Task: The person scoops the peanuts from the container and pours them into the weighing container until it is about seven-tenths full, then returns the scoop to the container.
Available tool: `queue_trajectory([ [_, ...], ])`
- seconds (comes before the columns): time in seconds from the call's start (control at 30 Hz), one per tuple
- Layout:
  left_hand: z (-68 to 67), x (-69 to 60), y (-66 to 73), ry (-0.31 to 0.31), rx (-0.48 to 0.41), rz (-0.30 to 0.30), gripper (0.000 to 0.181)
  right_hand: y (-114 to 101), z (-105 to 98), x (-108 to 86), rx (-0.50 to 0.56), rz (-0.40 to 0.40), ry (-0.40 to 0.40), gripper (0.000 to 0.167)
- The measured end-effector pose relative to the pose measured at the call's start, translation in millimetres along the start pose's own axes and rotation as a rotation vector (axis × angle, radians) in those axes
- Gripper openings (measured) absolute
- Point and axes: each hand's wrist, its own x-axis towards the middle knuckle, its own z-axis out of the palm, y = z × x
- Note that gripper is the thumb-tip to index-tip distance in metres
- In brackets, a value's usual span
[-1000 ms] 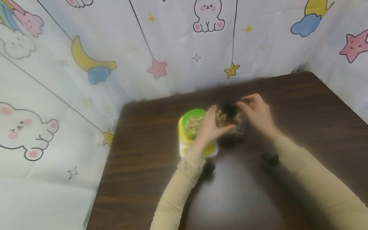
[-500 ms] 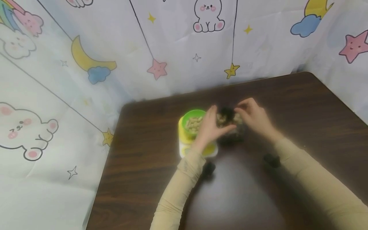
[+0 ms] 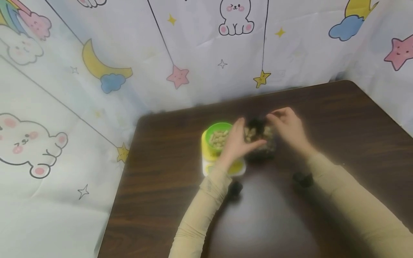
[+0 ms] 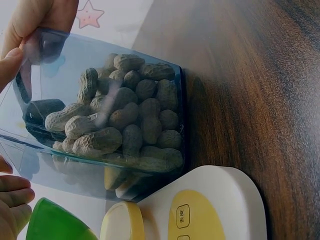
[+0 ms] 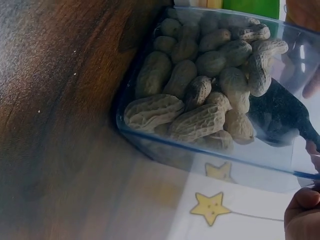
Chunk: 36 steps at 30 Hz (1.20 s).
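Note:
A clear, open-topped container (image 4: pixel 170 115) of unshelled peanuts (image 5: pixel 200 120) stands on the table, tilted in the wrist views by the camera angle. My right hand (image 3: pixel 288 127) is over its far right side and pinches the handle of a black scoop (image 5: pixel 277 115). The scoop's dark head lies in the container against the peanuts. My left hand (image 3: pixel 237 141) rests at the container's left side, thumb spread from fairly straight fingers along the rim. Left of it, a green bowl (image 3: pixel 220 126) holding peanuts sits on a yellow and white kitchen scale (image 3: pixel 206 161), partly hidden by my left hand.
The dark wooden table (image 3: pixel 155 172) extends around the container and scale. A white curtain (image 3: pixel 200 46) with cartoon prints hangs behind and beside it. Small black devices are worn at both wrists, one by the left cuff (image 3: pixel 217 184).
My right hand dips slightly with the scoop, then rises back up. The left hand, container, bowl and scale stay in place; the head view shifts a little.

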Motion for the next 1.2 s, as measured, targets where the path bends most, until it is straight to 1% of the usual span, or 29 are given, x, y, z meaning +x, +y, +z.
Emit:
queue_trajectory([
  [0.07,-0.3,-0.1,0.4,-0.001,-0.007,-0.001,0.111,0.5,-0.8,1.3,0.02,0.026,0.009,0.053],
  [0.2,-1.0,-0.7,0.6,0.001,-0.022,-0.003,0.11,2.0,-1.2,3.8,0.133,0.107,0.015,0.052],
  [0.27,-1.0,-0.4,0.5,-0.001,-0.022,-0.001,0.11,3.1,-1.0,4.6,0.181,0.131,0.015,0.05],
  [0.33,-0.7,0.2,0.1,-0.005,-0.016,0.005,0.11,2.8,-1.0,4.5,0.204,0.139,0.009,0.048],
  [0.47,0.4,1.1,0.0,-0.007,-0.025,0.006,0.111,3.1,-2.4,4.2,0.149,0.121,0.004,0.047],
  [0.63,0.6,0.4,0.5,-0.007,-0.031,0.006,0.11,3.2,-5.6,2.7,0.082,0.138,0.005,0.057],
  [0.77,0.9,-0.3,0.7,-0.005,-0.044,0.004,0.11,5.2,-8.9,1.6,0.093,0.163,0.009,0.064],
  [0.87,0.7,-0.9,0.6,0.004,-0.062,0.001,0.111,6.8,-11.8,0.9,0.119,0.194,0.011,0.066],
  [1.0,0.0,-1.7,0.4,0.018,-0.09,-0.007,0.113,6.7,-14.9,-0.7,0.181,0.232,0.014,0.058],
  [1.2,0.3,-0.6,-0.6,0.022,-0.11,-0.018,0.113,7.2,-17.1,-4.4,0.301,0.251,0.034,0.035],
])
